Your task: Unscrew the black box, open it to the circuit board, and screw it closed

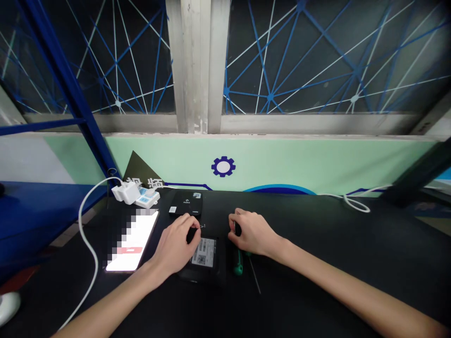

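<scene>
A flat black device (pixel 204 263) with a white label and QR code lies on the black table (pixel 334 263) in front of me. My left hand (pixel 176 246) rests at the device's upper left corner, fingers curled round a small dark part I cannot name. My right hand (pixel 252 233) is closed over a small dark object just right of the device. Under the right wrist lies a green-handled screwdriver (pixel 238 265), its thin shaft pointing toward me.
A lit phone (pixel 132 241) lies left of the device. Behind it sit a white charger plug (pixel 127 191) on a power strip and a second black device (pixel 186 204). White cables run along the left edge and at the far right (pixel 355 203). A window wall stands behind.
</scene>
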The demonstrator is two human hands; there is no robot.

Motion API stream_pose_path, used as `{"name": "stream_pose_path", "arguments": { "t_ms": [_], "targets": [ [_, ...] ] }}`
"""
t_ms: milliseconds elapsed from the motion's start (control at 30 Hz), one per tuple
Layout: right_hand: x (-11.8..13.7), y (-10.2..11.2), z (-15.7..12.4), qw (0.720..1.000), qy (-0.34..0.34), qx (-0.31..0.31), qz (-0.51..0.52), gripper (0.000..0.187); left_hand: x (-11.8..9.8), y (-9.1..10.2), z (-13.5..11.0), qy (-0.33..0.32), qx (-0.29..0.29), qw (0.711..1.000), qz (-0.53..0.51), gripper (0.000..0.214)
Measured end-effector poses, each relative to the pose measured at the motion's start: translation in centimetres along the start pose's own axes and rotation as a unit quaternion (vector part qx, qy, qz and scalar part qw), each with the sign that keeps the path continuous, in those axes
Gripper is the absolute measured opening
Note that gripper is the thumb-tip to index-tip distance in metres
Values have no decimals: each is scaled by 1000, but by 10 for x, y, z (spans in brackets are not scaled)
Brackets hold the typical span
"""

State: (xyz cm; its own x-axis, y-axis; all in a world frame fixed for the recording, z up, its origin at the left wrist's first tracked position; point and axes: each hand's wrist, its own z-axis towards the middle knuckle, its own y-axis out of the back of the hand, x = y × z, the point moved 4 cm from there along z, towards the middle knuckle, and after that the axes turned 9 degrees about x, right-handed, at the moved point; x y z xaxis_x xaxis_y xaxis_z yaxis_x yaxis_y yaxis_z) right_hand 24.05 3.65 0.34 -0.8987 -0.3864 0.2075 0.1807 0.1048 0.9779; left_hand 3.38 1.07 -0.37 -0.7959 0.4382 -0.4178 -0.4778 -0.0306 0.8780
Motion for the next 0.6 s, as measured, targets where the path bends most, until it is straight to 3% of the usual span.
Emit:
{"name": "stream_pose_path", "arguments": {
  "t_ms": [300,600],
  "targets": [
    [1,8,-7,998,6,58,-14,7,-4,-3,1,25,7,1000,7,13],
    [9,23,-14,995,-22,4,-95,17,-2,-1,6,21,10,1000,21,16]
  ]
}}
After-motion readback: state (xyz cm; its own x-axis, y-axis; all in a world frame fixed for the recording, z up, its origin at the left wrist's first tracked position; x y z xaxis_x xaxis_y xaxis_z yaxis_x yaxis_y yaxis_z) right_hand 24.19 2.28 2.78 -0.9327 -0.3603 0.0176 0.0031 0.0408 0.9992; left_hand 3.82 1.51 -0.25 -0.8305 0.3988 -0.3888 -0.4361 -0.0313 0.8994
